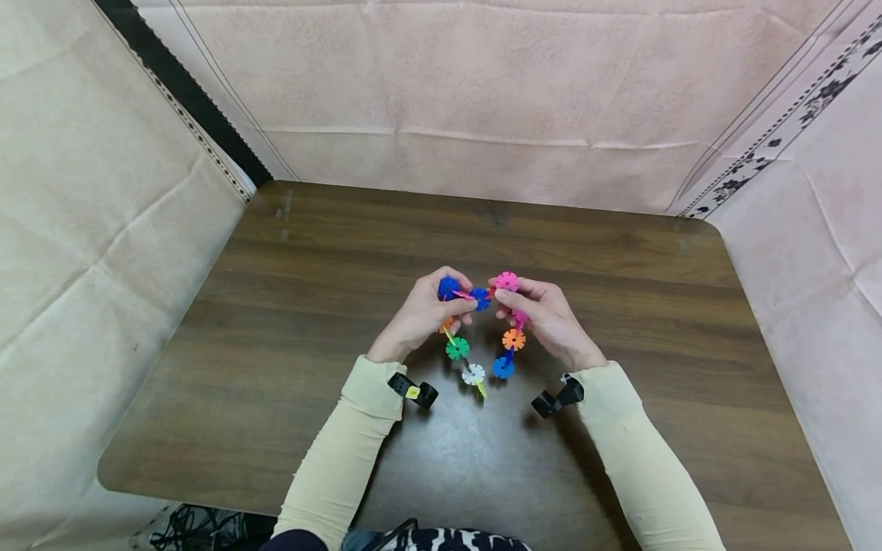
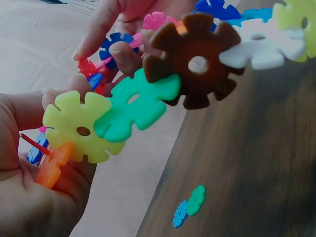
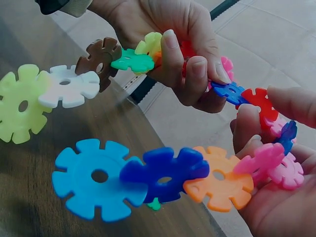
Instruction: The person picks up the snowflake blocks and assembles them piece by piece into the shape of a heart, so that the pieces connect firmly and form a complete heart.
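Observation:
Both hands hold a chain of colourful flower-shaped interlocking plastic discs above the table. My left hand pinches it beside a dark blue disc. From there one strand hangs through a green disc, a brown disc and a white disc to a yellow-green end disc. My right hand pinches the chain near a pink disc and a red disc. Its strand hangs through an orange disc to a light blue end disc. A blue disc bridges the two hands.
On the brown wooden table, a joined green and blue disc pair lies below the chain in the left wrist view. Pale cloth walls enclose the back and sides. Dark cables lie beyond the front left edge.

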The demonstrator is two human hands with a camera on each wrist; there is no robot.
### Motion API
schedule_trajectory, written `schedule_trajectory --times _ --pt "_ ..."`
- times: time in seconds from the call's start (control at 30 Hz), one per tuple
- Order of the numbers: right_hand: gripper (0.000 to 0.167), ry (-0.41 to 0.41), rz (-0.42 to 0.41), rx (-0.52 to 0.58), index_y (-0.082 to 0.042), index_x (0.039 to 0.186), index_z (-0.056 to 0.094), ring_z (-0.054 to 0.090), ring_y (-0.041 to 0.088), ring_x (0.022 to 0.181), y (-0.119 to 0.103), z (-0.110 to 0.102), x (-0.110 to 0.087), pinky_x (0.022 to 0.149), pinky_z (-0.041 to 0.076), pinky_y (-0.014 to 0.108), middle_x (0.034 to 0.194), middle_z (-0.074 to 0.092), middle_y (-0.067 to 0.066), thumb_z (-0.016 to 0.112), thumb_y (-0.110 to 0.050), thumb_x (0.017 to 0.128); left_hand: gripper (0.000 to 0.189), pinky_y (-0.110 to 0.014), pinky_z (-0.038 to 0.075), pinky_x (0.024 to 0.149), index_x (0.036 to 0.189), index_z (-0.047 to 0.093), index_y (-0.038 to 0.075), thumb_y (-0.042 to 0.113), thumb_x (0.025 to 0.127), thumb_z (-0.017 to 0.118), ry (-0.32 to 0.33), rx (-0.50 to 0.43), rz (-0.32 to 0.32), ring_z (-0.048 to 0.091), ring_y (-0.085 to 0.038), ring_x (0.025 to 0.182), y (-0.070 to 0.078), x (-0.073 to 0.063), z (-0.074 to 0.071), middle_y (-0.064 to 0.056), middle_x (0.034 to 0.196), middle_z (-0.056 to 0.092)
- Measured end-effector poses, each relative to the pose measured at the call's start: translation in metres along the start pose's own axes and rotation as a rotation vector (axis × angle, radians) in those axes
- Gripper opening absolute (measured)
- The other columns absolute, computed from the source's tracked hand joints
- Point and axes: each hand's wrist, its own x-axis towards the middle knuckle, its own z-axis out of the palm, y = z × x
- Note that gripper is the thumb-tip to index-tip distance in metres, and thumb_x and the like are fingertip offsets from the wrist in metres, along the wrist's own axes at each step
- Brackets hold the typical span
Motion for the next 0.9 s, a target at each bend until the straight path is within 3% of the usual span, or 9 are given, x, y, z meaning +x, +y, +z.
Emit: schedule_trajectory --times 0.23,0.43,0.53,0.6,0.77,0.9 --pt "0.044 0.024 0.007 0.007 0.001 0.125 0.061 0.060 0.023 0.078 -0.003 -0.002 -0.001 0.066 0.054 0.027 0.103 0.067 0.012 0.068 -0.027 0.092 0.022 -0.025 0.053 0.052 0.106 0.054 0.004 0.009 0.091 0.069 -0.007 -0.011 -0.004 0.056 -0.032 0.059 -0.001 -0.002 -0.002 -0.020 0.078 0.062" --pt "0.040 0.093 -0.003 -0.014 -0.006 0.121 0.065 0.058 0.022 0.074 -0.014 -0.007 -0.003 0.064 0.053 0.025 0.103 0.066 0.014 0.070 -0.031 0.091 0.028 -0.024 0.052 0.051 0.110 0.053 0.002 0.009 0.090 0.070 0.009 0.039 -0.042 0.057 -0.028 0.058 0.005 -0.004 -0.007 -0.023 0.079 0.060" --pt "0.041 0.044 0.025 -0.121 -0.008 0.121 0.066 0.059 0.024 0.076 -0.018 -0.009 -0.002 0.067 0.053 0.030 0.105 0.067 0.014 0.070 -0.034 0.090 0.032 -0.025 0.052 0.051 0.115 0.052 0.003 0.009 0.089 0.070 -0.031 0.110 -0.064 0.058 -0.039 0.064 0.009 -0.004 -0.009 -0.023 0.081 0.061" --pt "0.041 0.001 0.052 -0.201 -0.010 0.121 0.067 0.061 0.026 0.078 -0.019 -0.009 -0.001 0.068 0.054 0.033 0.104 0.067 0.014 0.071 -0.036 0.089 0.034 -0.025 0.051 0.050 0.117 0.052 0.005 0.010 0.089 0.071 -0.064 0.170 -0.082 0.058 -0.040 0.065 0.010 -0.004 -0.009 -0.020 0.080 0.062" --pt "0.041 -0.064 0.081 -0.312 -0.009 0.120 0.067 0.058 0.043 0.084 -0.019 -0.007 -0.001 0.067 0.054 0.035 0.094 0.066 0.018 0.070 -0.036 0.090 0.037 -0.026 0.051 0.049 0.120 0.052 0.009 0.011 0.089 0.071 -0.135 0.275 -0.112 0.057 -0.025 0.055 0.011 -0.002 -0.009 -0.017 0.076 0.062" --pt "0.042 -0.091 0.091 -0.351 -0.005 0.118 0.067 0.056 0.050 0.087 -0.018 -0.006 -0.002 0.068 0.054 0.037 0.087 0.065 0.019 0.071 -0.035 0.090 0.037 -0.027 0.052 0.050 0.120 0.052 0.009 0.010 0.089 0.071 -0.150 0.289 -0.119 0.057 -0.021 0.052 0.010 -0.003 -0.009 -0.017 0.075 0.063"
